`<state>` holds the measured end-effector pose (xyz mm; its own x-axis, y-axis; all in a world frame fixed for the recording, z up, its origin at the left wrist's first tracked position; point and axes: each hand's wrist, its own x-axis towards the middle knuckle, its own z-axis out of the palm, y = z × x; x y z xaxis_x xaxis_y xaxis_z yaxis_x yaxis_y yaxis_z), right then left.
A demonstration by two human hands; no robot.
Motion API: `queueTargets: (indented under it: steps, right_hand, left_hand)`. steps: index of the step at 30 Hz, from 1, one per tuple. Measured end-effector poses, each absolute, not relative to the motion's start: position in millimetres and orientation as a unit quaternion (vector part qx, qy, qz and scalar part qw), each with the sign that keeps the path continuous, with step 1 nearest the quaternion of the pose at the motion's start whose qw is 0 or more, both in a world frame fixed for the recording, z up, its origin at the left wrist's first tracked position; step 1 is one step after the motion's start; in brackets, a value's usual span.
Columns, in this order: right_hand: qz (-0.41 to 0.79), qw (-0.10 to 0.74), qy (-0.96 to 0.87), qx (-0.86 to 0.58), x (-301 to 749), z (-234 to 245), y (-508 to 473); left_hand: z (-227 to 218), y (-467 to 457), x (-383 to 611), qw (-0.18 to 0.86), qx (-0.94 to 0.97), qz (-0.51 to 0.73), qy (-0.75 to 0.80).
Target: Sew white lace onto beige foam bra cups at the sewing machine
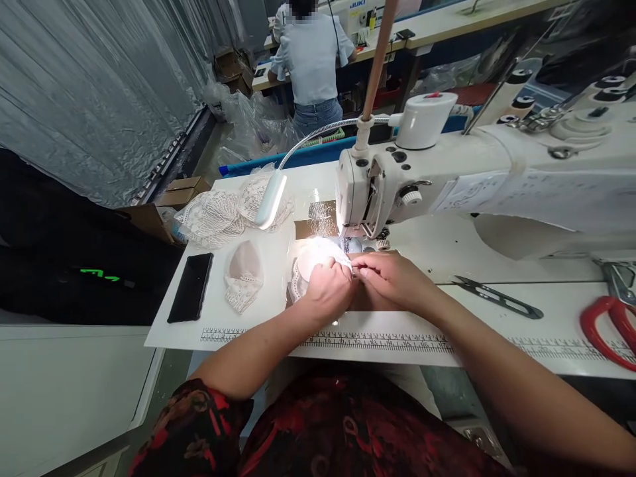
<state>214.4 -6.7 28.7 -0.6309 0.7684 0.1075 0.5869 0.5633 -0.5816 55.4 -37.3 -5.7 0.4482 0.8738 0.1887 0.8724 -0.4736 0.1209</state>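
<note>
Under the bright lamp, a white lace-edged bra cup (318, 254) lies at the needle area of the sewing machine (358, 192). My left hand (330, 288) is closed on the cup's near edge, its fingers curled. Close beside it, my right hand (385, 278) pinches the edge of the same piece with thumb and forefinger. Both hands are just in front of the presser foot. Glare washes out part of the fabric, and the fingertips hide the exact grip. To the left, a separate sheer lace cup piece (244, 277) lies flat on the table.
A pile of lace pieces (216, 215) sits at the back left, below the lamp head (271, 199). A black phone (191, 288) lies at the left edge. Thread snips (499, 298) and red-handled scissors (609, 328) are on the right. A person (312, 66) sits working beyond.
</note>
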Motion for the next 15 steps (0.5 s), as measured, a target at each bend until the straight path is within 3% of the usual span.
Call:
queueTargets:
  steps: [3,7,15]
  right_hand:
    - [0.198,0.135,-0.895,-0.377,209.9,16.8,-9.7]
    - [0.121,0.077,-0.913,-0.381,208.1,6.4,-16.6]
    - [0.055,0.065,-0.910,-0.406,204.0,1.4,-9.3]
  left_hand:
    - [4.2,-45.5,44.8,0.007,0.855,0.107,0.508]
    - [12.5,-38.9,21.4,0.102,0.860,0.167,0.471]
    - [-13.9,-13.9,14.1,0.117,0.865,0.221,0.435]
